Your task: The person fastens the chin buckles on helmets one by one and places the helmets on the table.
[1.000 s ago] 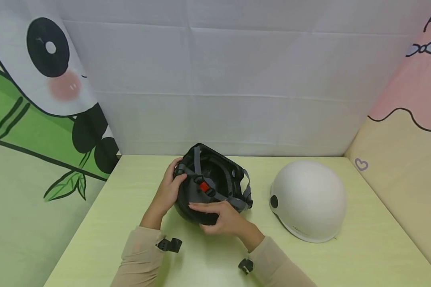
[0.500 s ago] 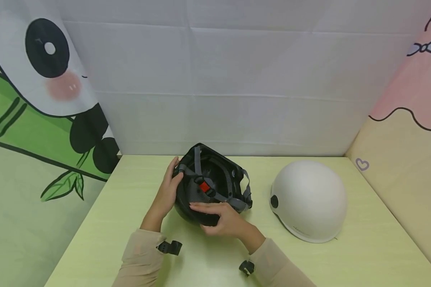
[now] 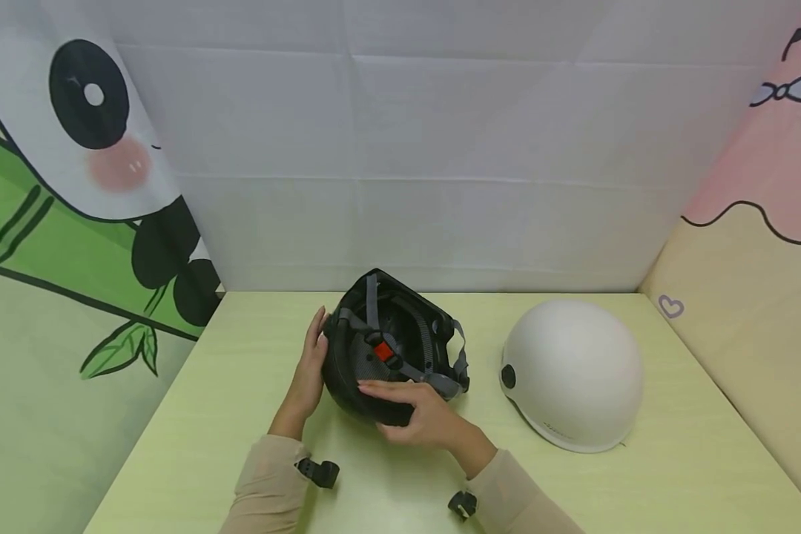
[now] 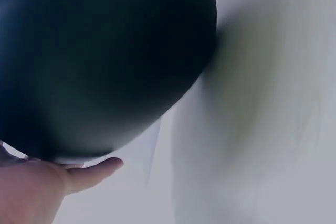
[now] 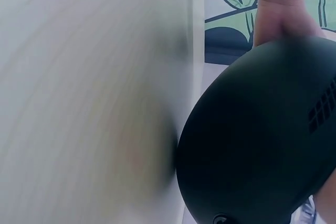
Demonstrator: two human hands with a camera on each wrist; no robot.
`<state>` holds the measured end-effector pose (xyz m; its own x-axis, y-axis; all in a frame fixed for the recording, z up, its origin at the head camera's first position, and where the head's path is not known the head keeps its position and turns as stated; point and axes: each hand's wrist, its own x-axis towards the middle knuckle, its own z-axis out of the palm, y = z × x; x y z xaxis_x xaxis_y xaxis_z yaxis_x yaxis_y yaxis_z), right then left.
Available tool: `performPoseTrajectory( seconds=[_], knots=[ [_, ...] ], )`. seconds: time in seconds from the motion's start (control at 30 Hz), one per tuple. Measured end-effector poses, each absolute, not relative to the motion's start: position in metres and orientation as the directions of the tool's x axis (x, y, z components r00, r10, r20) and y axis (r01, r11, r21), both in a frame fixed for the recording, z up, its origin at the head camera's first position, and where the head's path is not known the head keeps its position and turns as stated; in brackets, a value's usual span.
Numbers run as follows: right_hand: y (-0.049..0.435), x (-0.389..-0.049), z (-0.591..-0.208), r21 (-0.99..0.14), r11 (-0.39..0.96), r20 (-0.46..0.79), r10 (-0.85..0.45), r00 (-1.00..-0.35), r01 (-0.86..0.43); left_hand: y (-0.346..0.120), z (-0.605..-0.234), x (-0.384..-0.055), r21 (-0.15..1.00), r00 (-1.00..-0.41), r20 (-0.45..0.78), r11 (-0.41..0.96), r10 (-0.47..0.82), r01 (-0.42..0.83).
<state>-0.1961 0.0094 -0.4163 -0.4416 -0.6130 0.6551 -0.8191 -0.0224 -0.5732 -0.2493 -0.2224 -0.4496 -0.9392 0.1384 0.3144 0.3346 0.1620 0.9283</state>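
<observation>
A black helmet (image 3: 347,378) lies tilted on its shell, its hollow facing up. Inside it show grey straps (image 3: 371,300) and a red buckle (image 3: 383,351). My left hand (image 3: 309,374) lies along the helmet's left side with its fingers nearly straight. My right hand (image 3: 427,417) grips the near rim, fingers over the inner edge and thumb on the outside. Its dark, smooth shell (image 4: 115,56) fills much of the left wrist view, above part of the left hand (image 4: 39,187). The right wrist view shows the shell's underside (image 5: 252,140) close to the tabletop.
A white helmet (image 3: 577,371) sits dome up to the right of the black one. Both are on a pale yellow-green table (image 3: 193,445). A white cloth backdrop (image 3: 480,170) rises behind, with cartoon-printed panels at left and right.
The left hand has slid down and left, its thumb off the black helmet's rim and its fingers straighter. The helmet and right hand have shifted slightly toward the near side.
</observation>
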Motion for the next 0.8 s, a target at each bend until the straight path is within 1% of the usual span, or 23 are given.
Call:
performPoseTrajectory(
  seconds=[0.13,0.2,0.3,0.4,0.57,0.67,0.8],
  knots=[
    [0.01,-0.201,-0.429,-0.6,-0.011,0.633,-0.618,-0.467,-0.8,-0.222,-0.458,-0.25,0.921,-0.922,0.358,0.104,0.149,0.375],
    [0.011,-0.204,-0.437,-0.632,0.008,0.6,-0.628,-0.496,-0.775,-0.22,-0.461,-0.25,0.921,-0.915,0.372,0.058,0.158,0.385],
    [0.012,-0.207,-0.445,-0.703,0.035,0.526,-0.647,-0.552,-0.71,-0.217,-0.461,-0.249,0.924,-0.914,0.371,0.029,0.161,0.38],
    [0.011,-0.206,-0.44,-0.763,0.037,0.467,-0.658,-0.59,-0.645,-0.215,-0.461,-0.248,0.929,-0.921,0.36,0.04,0.149,0.369],
    [0.004,-0.207,-0.431,-0.807,0.018,0.437,-0.654,-0.618,-0.59,-0.211,-0.462,-0.246,0.931,-0.927,0.355,0.044,0.118,0.362],
    [-0.001,-0.209,-0.429,-0.827,0.035,0.408,-0.65,-0.641,-0.562,-0.208,-0.46,-0.245,0.934,-0.931,0.348,0.047,0.11,0.354],
    [-0.006,-0.209,-0.423,-0.841,0.091,0.362,-0.64,-0.678,-0.534,-0.204,-0.458,-0.243,0.94,-0.938,0.329,0.059,0.108,0.337]
  ],
)
